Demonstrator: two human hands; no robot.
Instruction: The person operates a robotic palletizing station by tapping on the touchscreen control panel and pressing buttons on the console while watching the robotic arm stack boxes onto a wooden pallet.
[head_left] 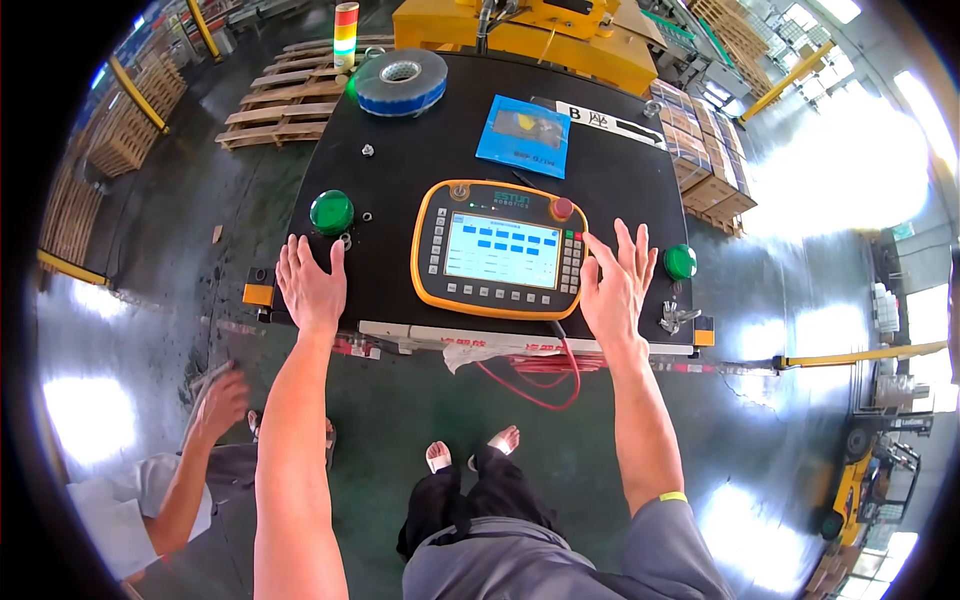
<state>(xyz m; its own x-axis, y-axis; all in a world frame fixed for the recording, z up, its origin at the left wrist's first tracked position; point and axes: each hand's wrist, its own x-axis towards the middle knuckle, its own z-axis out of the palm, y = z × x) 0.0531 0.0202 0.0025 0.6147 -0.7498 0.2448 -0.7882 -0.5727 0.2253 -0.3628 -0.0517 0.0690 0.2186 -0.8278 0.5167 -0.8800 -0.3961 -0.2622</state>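
An orange-edged robot teach pendant (500,250) lies face up on a black cabinet top (385,215). Its screen is lit with rows of blue buttons, and a red emergency-stop knob (562,208) sits at its upper right. My right hand (618,285) is at the pendant's right side, index fingertip at the keys by the screen, the other fingers spread. Flat on the cabinet's left front rests my left hand (312,285), fingers stretched out and holding nothing. Just beyond it are a green dome button (332,212) and small metal nuts.
Toward the back lie a tape roll (402,82) and a blue packet (525,137). Another green button (680,262) and metal fittings (677,317) sit at right. A red cable (572,385) hangs in front. At lower left stands another person (165,490).
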